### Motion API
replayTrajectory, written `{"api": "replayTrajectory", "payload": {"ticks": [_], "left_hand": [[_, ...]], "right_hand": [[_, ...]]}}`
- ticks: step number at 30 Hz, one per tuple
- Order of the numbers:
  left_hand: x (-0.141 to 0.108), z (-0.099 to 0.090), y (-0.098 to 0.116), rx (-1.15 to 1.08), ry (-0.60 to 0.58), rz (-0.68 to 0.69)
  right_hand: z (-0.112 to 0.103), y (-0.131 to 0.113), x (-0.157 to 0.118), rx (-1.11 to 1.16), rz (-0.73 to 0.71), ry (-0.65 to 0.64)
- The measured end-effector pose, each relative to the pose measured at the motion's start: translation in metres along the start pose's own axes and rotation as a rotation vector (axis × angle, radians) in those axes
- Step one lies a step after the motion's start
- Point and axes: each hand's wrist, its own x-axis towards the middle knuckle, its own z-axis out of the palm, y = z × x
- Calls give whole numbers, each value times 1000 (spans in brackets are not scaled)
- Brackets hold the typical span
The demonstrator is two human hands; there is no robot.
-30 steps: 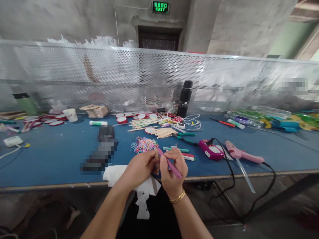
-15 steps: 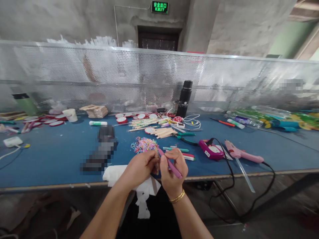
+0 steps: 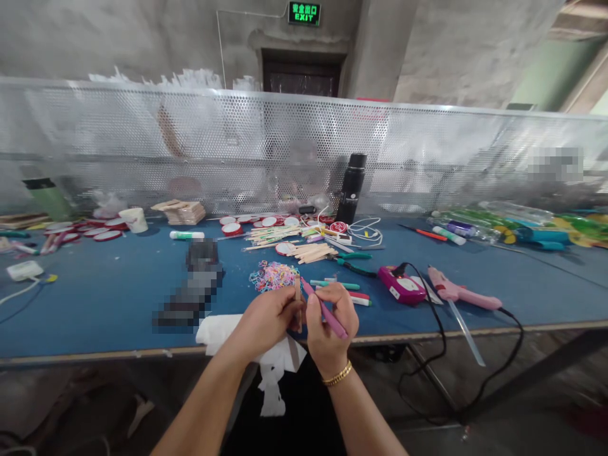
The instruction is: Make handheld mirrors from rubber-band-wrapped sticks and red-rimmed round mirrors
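My left hand (image 3: pixel 273 318) is closed on a narrow wooden stick (image 3: pixel 297 290), which stands up from between the fingers. In my right hand (image 3: pixel 335 320) is a pink marker (image 3: pixel 332 320), its tip pointing up and left, close beside the stick. Just beyond my hands lies a pile of small colourful rubber bands (image 3: pixel 275 276). Teal and red markers (image 3: pixel 349 286) rest to the right of the pile. White tissue (image 3: pixel 216 330) lies under my left wrist and hangs over the table edge.
A pink glue gun (image 3: pixel 460 292) and a magenta power box (image 3: pixel 401 286) with a black cable are at right. Wooden sticks (image 3: pixel 314 253), pliers (image 3: pixel 356 256), and a black bottle (image 3: pixel 352 189) stand or lie farther back. A pixelated dark object (image 3: pixel 190 288) is at left.
The marker's tip has shifted slightly away from the stick, leaving more of the stick's upper end showing. My hands have hardly moved.
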Motion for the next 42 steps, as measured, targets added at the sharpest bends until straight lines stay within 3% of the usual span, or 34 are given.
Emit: {"api": "replayTrajectory", "payload": {"ticks": [42], "left_hand": [[0,1,-1,20,10,-15]], "right_hand": [[1,0,0,-23,-9,-21]]}}
